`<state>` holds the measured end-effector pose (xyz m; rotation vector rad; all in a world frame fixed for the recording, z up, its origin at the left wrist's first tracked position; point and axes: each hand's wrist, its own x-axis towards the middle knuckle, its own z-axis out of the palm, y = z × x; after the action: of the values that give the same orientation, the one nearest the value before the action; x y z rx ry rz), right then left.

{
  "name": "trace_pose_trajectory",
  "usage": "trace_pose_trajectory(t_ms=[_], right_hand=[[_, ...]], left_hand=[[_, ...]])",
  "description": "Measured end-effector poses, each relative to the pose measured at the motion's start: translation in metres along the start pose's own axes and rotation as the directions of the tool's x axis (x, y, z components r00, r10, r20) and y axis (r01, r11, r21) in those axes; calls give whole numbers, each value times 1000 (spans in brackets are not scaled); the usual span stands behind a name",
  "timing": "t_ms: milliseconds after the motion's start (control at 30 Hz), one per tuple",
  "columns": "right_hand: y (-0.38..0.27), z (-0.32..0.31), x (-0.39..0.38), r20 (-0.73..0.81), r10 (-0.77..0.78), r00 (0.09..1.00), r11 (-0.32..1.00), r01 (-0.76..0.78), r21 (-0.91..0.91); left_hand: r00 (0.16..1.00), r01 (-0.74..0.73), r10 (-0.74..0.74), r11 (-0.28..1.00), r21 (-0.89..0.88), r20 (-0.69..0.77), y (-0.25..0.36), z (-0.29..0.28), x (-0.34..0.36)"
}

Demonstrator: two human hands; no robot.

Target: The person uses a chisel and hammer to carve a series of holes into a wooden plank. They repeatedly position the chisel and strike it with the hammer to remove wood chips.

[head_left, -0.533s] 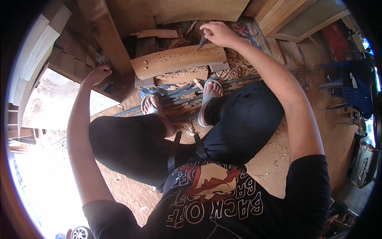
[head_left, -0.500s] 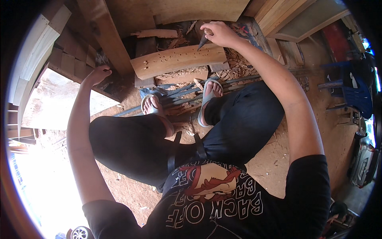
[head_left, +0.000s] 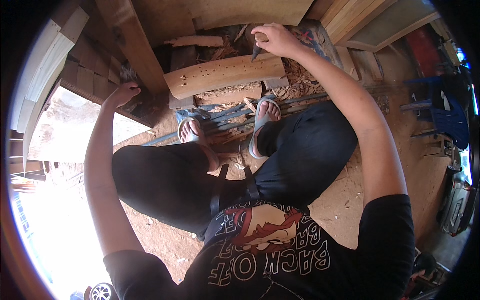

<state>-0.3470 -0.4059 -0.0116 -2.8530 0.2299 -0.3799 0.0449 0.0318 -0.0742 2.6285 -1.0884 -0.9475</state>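
While gripped, tool (head_left: 257, 46) over plank (head_left: 225, 75)

Two hands: left hand (head_left: 121, 93), right hand (head_left: 275, 40). One drilled wooden block (head_left: 225, 75). Two sandals (head_left: 263, 120). One blue chair (head_left: 450, 117).

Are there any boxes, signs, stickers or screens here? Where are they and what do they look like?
No packages, signs or screens show.
Printed design: the only lettering, on the chest of the person's black T-shirt, bottom middle; a red and tan cartoon figure ringed by white block letters.
Wooden piece: near the top, under the right hand; pale, long, dotted with small holes, no label.
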Motion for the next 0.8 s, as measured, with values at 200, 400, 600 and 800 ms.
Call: trace_pose_trajectory(t_ms=[200, 400, 600, 800], right_hand=[[1, -1, -3, -110, -68, 992, 998, 66, -24], [-3, -5, -3, -95, -72, 993, 997, 73, 5], [-24, 2, 10, -122, -149, 981, 988, 154, 30], [-54, 14, 28, -26, -106, 994, 991, 108, 74]], left_hand=[[1000, 1, -1, 1000, 13, -14, 1, 0, -2], [1000, 26, -26, 999, 41, -8, 8, -2, -4], [1000, 23, -22, 998, 58, -1, -1, -1, 2], [997, -66, 71, 989, 131, -33, -8, 1, 8]])
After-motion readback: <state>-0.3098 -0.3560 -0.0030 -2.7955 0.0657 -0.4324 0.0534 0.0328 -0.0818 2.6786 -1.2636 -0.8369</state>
